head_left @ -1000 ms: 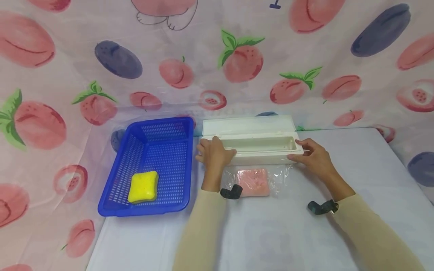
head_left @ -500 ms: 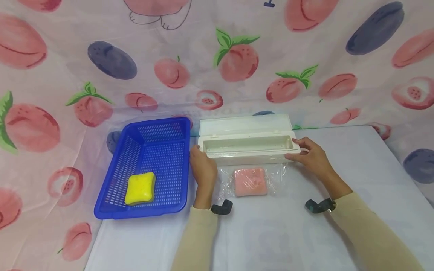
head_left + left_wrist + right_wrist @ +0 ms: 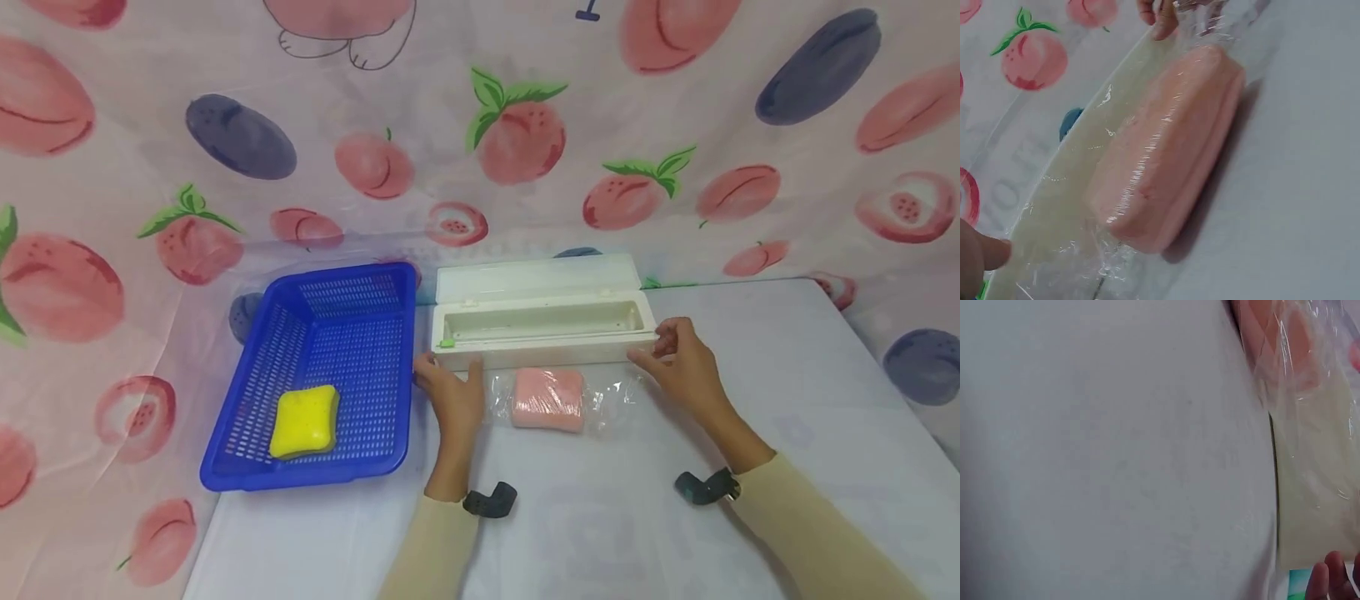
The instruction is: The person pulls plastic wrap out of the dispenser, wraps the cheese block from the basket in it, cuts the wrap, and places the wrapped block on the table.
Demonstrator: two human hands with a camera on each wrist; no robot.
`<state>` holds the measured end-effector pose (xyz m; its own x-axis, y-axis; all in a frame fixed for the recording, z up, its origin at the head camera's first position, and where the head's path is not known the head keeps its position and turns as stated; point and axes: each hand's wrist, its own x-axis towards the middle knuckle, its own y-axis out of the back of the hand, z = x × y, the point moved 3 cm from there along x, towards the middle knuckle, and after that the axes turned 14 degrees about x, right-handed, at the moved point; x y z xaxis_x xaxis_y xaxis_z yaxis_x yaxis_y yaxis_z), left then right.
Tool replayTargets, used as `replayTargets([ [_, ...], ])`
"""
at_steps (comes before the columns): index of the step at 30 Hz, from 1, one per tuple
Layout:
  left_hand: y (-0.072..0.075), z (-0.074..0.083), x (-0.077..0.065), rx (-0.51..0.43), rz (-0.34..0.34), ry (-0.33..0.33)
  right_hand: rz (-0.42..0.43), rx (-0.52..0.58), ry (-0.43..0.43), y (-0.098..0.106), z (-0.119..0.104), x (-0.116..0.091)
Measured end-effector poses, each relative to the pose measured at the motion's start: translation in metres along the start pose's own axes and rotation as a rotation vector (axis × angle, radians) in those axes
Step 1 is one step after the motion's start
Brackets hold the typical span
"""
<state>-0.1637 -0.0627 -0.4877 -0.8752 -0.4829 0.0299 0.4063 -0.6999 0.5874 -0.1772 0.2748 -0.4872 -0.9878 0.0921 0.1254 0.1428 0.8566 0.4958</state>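
Note:
A long white cling film dispenser (image 3: pixel 542 358) stands with its lid (image 3: pixel 536 279) raised behind it. At the left of its front edge sits a small green slider (image 3: pixel 447 343). My left hand (image 3: pixel 455 404) is at the front left corner, thumb spread against the front and fingers at the end. Around the right end my right hand (image 3: pixel 686 367) holds the corner, thumb at the front, fingertips at the side. In front of the dispenser lies a pink sponge (image 3: pixel 547 400) wrapped in clear film (image 3: pixel 611 406). The left wrist view shows this sponge (image 3: pixel 1160 150) up close.
A blue plastic basket (image 3: pixel 408 392) stands left of the dispenser, close beside my left hand. In it lies a yellow sponge (image 3: pixel 303 422). A fruit-printed cloth (image 3: pixel 300 100) hangs behind the white-covered table (image 3: pixel 585 517).
My left hand has moved from the dispenser's top to its left end and lower toward me. The green slider shows at the left. My right hand has shifted slightly lower.

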Motion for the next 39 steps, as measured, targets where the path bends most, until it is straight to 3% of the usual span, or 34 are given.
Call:
replayTargets([
  [2, 0.001, 0.005, -0.010, 0.163, 0.003, -0.087, 0.001, -0.035, 0.075, 0.002, -0.003, -0.006],
  [3, 0.001, 0.008, -0.016, 0.262, -0.009, -0.161, -0.004, -0.055, 0.118, 0.003, -0.005, -0.009],
  [5, 0.001, 0.018, -0.028, 0.486, -0.072, -0.363, -0.029, -0.093, 0.205, 0.004, -0.007, -0.015],
  [7, -0.003, 0.028, -0.041, 0.661, -0.192, -0.612, -0.078, -0.133, 0.289, 0.003, -0.009, -0.021],
  [9, -0.008, 0.035, -0.052, 0.754, -0.292, -0.830, -0.152, -0.152, 0.341, 0.001, -0.011, -0.026],
  [10, -0.009, 0.037, -0.055, 0.791, -0.322, -0.907, -0.196, -0.157, 0.353, -0.001, -0.012, -0.028],
  [12, -0.014, 0.039, -0.059, 0.836, -0.333, -0.994, -0.291, -0.163, 0.363, -0.004, -0.014, -0.033],
  [15, -0.020, 0.043, -0.056, 0.879, -0.282, -1.066, -0.414, -0.171, 0.386, -0.005, -0.014, -0.041],
  [19, -0.027, 0.049, -0.049, 0.942, -0.310, -1.183, -0.502, -0.187, 0.463, -0.002, -0.012, -0.048],
  [24, -0.029, 0.053, -0.044, 1.055, -0.393, -1.268, -0.501, -0.232, 0.517, 0.004, -0.010, -0.053],
  [28, -0.030, 0.048, -0.049, 1.065, -0.413, -1.247, -0.503, -0.263, 0.495, 0.008, -0.008, -0.054],
  [32, -0.025, 0.042, -0.061, 1.064, -0.315, -1.181, -0.497, -0.275, 0.425, 0.012, -0.005, -0.057],
  [35, -0.017, 0.040, -0.072, 1.067, -0.261, -1.114, -0.460, -0.268, 0.419, 0.014, -0.005, -0.060],
  [37, -0.011, 0.039, -0.077, 1.071, -0.276, -1.054, -0.437, -0.258, 0.405, 0.012, -0.008, -0.063],
  [39, -0.004, 0.039, -0.081, 1.034, -0.352, -0.953, -0.436, -0.229, 0.382, 0.006, -0.014, -0.066],
])
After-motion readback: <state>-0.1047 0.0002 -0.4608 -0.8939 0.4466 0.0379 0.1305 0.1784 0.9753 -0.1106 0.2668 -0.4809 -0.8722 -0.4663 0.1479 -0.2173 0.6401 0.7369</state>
